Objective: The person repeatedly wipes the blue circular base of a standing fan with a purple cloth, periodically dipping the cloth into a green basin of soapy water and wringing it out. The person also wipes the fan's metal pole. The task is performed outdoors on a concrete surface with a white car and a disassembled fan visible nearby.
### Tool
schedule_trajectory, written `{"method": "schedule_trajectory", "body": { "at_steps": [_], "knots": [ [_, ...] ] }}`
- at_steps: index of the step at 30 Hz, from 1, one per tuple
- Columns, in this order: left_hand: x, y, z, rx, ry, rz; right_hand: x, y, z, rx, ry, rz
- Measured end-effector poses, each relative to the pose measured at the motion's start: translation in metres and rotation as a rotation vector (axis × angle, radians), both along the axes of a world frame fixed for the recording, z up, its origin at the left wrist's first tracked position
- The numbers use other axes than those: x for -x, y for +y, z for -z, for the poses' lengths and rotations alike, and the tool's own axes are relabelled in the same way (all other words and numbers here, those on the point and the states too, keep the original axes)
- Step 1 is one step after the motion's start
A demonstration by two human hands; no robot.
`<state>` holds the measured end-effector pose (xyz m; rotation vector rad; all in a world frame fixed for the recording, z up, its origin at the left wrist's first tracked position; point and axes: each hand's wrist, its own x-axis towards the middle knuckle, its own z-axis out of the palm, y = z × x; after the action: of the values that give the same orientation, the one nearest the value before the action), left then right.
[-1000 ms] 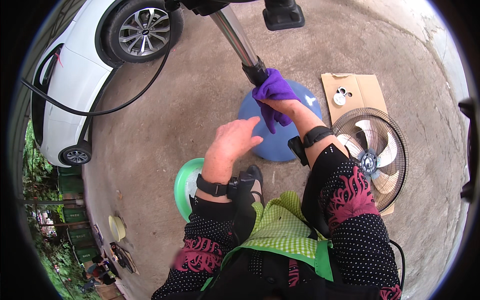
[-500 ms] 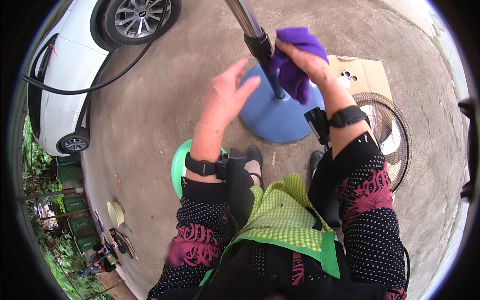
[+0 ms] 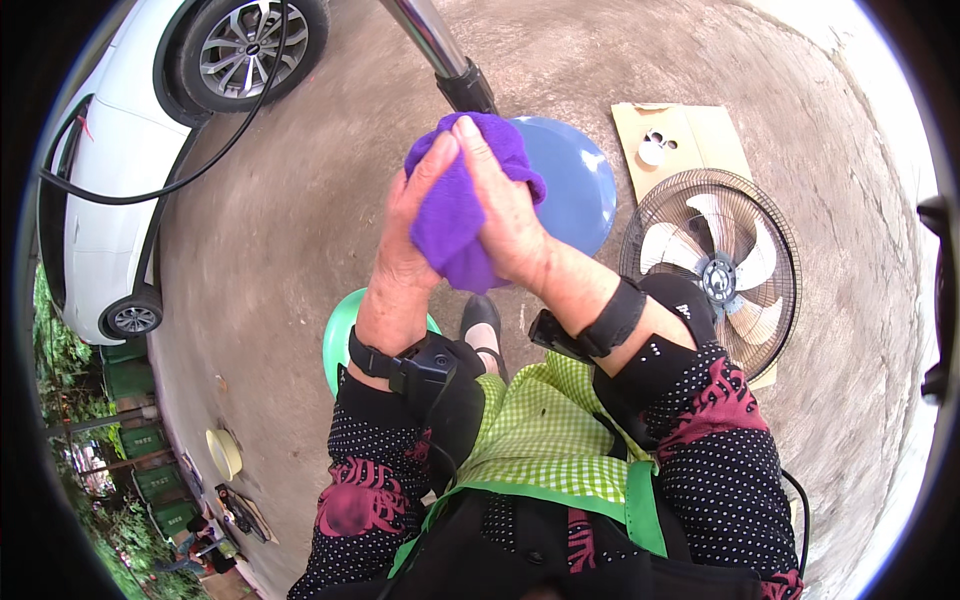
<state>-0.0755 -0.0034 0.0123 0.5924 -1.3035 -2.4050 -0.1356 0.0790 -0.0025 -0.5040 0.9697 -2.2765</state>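
A purple cloth (image 3: 447,228) is bunched between my two hands in front of the stand's pole. My left hand (image 3: 405,240) presses it from the left, fingers pointing up and away. From the other side my right hand (image 3: 508,222) closes on it, and the fingertips of both hands nearly meet at the top. Behind the cloth rises a metal pole (image 3: 430,35) with a black collar (image 3: 466,88). Its round blue base (image 3: 572,180) shows to the right of the cloth. The cloth and hands hide the pole's lower part.
A fan head (image 3: 720,275) in a black wire guard lies at the right, by a cardboard sheet (image 3: 720,140) with small parts on it. Something round and green (image 3: 345,335) sits by my left forearm. A white car (image 3: 120,170) and a black hose (image 3: 150,199) are at the left.
My right hand has brought the cloth left and down from beside the pole. My left hand, empty before, has closed on the cloth too. The view has shifted slightly.
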Motion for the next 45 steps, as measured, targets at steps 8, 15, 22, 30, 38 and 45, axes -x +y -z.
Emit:
{"method": "schedule_trajectory", "body": {
  "at_steps": [8, 15, 22, 30, 38, 45],
  "knots": [
    [-0.006, -0.008, 0.018, 0.151, 0.224, 0.023, -0.002, -0.002, -0.001, -0.126, 0.565, 0.223],
    [-0.015, -0.026, 0.009, 0.439, 0.026, -0.140, -0.008, 0.004, -0.002, -0.130, 0.903, 0.211],
    [-0.032, -0.060, 0.017, -0.059, 0.220, -0.214, -0.041, 0.009, 0.002, -0.244, 1.043, 0.286],
    [0.037, -0.115, -0.047, 0.330, 0.324, -0.441, -0.051, 0.023, 0.007, -0.337, 1.359, 0.235],
    [0.105, -0.054, -0.010, 0.754, 0.491, -0.379, -0.030, 0.032, -0.001, -0.798, 1.401, 0.265],
    [0.101, -0.066, 0.056, 1.014, 0.370, -0.346, -0.008, 0.057, -0.010, -1.001, 1.938, -0.781]
  ]
}}
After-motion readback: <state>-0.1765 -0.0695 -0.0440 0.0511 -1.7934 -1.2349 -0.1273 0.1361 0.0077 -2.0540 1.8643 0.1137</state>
